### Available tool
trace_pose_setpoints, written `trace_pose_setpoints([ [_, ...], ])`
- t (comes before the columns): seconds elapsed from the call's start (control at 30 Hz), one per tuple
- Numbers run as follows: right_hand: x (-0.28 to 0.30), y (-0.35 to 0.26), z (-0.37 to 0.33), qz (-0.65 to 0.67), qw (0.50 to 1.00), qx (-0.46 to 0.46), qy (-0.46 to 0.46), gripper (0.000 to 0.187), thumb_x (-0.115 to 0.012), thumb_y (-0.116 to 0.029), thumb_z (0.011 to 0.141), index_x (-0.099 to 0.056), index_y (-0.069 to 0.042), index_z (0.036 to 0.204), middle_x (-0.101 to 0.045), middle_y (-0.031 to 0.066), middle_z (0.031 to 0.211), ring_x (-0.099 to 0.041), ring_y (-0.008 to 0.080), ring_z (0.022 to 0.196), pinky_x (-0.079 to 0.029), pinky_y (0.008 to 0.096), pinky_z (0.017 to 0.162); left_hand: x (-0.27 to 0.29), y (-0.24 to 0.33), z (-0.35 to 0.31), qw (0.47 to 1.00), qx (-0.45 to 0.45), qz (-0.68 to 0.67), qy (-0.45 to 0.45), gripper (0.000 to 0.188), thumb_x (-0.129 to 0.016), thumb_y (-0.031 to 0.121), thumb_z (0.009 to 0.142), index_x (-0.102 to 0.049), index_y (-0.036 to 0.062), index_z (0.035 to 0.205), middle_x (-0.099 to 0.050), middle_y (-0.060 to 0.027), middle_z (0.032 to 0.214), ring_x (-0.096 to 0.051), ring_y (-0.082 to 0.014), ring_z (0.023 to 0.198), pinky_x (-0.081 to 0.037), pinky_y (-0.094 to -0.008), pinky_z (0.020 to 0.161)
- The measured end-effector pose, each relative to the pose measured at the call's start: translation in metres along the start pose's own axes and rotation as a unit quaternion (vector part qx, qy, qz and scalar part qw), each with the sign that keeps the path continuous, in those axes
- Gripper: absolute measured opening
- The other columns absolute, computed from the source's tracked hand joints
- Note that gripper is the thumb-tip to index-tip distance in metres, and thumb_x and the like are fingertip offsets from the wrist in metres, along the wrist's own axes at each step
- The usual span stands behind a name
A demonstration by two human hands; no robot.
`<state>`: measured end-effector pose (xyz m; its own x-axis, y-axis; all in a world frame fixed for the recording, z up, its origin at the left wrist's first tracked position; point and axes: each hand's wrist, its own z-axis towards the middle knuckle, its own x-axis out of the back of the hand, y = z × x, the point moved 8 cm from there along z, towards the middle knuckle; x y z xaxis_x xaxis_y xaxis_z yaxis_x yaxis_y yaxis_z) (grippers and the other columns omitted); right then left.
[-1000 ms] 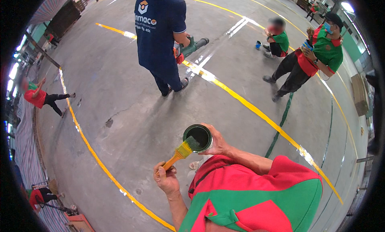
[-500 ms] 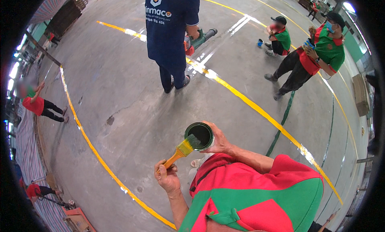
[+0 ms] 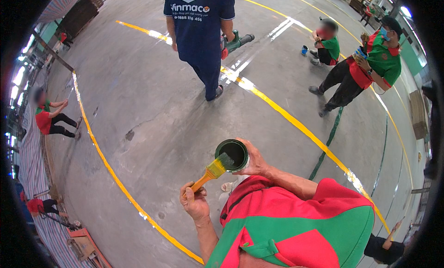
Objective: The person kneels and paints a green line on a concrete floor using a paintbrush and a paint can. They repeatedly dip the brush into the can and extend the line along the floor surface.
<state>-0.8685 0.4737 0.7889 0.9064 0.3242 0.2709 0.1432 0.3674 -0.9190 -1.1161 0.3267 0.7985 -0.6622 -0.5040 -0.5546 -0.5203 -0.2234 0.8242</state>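
Note:
My left hand (image 3: 195,204) grips a paintbrush (image 3: 206,177) by its orange handle. The brush slants up to the right, its bristles yellow near the base and dark green at the tip. Those bristles lie at the rim of an open paint can (image 3: 220,145) with dark green paint on its rim and inside. Wrapped round the far right side of the can is my right hand (image 3: 255,160), tilting its mouth toward me. How deep the paint is cannot be made out.
Yellow lines (image 3: 296,123) and a green line (image 3: 330,136) cross the grey concrete floor. Ahead walks a person in dark blue (image 3: 199,41) with a blower (image 3: 240,42). To the right, one person stands (image 3: 365,69) and another squats (image 3: 328,48) beside a small blue can (image 3: 304,50).
The person in dark blue has taken a step, and the person at far left has shifted posture. Someone in dark clothes now shows at lower right. My hands keep nearly the same pose.

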Motion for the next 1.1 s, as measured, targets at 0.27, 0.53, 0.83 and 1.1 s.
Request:
trace_pose_setpoints([
  [0.27, -0.002, 0.005, -0.001, 0.011, 1.000, -0.002, -0.008, 0.114, -0.103, -0.027, 0.058, -0.045, -0.005, 0.153, -0.059, 0.0149, 0.142, -0.058, 0.0325, 0.135, -0.044, 0.0445, 0.116, -0.002, 0.002, -0.001, 1.000, -0.002, -0.019, 0.004, 0.026, -0.069, 0.026, 0.105, -0.070, 0.0017, 0.113, -0.070, -0.0098, 0.085, -0.064, -0.0192, 0.068, -0.052, -0.0315, 0.063],
  [0.53, -0.002, 0.008, 0.000, -0.007, 1.000, -0.013, -0.017, 0.113, -0.102, -0.028, 0.058, -0.046, -0.006, 0.153, -0.059, 0.0150, 0.142, -0.057, 0.0331, 0.135, -0.043, 0.0448, 0.116, -0.002, 0.001, 0.001, 1.000, 0.002, -0.024, 0.004, 0.025, -0.069, 0.025, 0.105, -0.069, 0.0017, 0.114, -0.071, -0.0101, 0.086, -0.064, -0.0191, 0.068, -0.052, -0.0324, 0.063],
  [0.83, -0.002, -0.001, 0.001, 0.002, 1.000, 0.001, -0.010, 0.112, -0.102, -0.026, 0.057, -0.047, -0.006, 0.152, -0.060, 0.0140, 0.141, -0.059, 0.0314, 0.133, -0.045, 0.0441, 0.115, -0.002, 0.002, 0.001, 1.000, 0.004, -0.017, 0.005, 0.026, -0.069, 0.026, 0.105, -0.070, 0.0020, 0.113, -0.070, -0.0103, 0.085, -0.064, -0.0189, 0.068, -0.052, -0.0317, 0.061],
  [1.1, 0.000, -0.001, 0.001, -0.015, 1.000, 0.008, -0.007, 0.112, -0.102, -0.026, 0.056, -0.047, -0.007, 0.152, -0.060, 0.0141, 0.142, -0.059, 0.0325, 0.134, -0.045, 0.0448, 0.115, -0.002, 0.001, 0.001, 1.000, 0.000, -0.017, 0.008, 0.026, -0.069, 0.027, 0.105, -0.069, 0.0016, 0.113, -0.070, -0.0104, 0.084, -0.064, -0.0191, 0.067, -0.052, -0.0321, 0.061],
])
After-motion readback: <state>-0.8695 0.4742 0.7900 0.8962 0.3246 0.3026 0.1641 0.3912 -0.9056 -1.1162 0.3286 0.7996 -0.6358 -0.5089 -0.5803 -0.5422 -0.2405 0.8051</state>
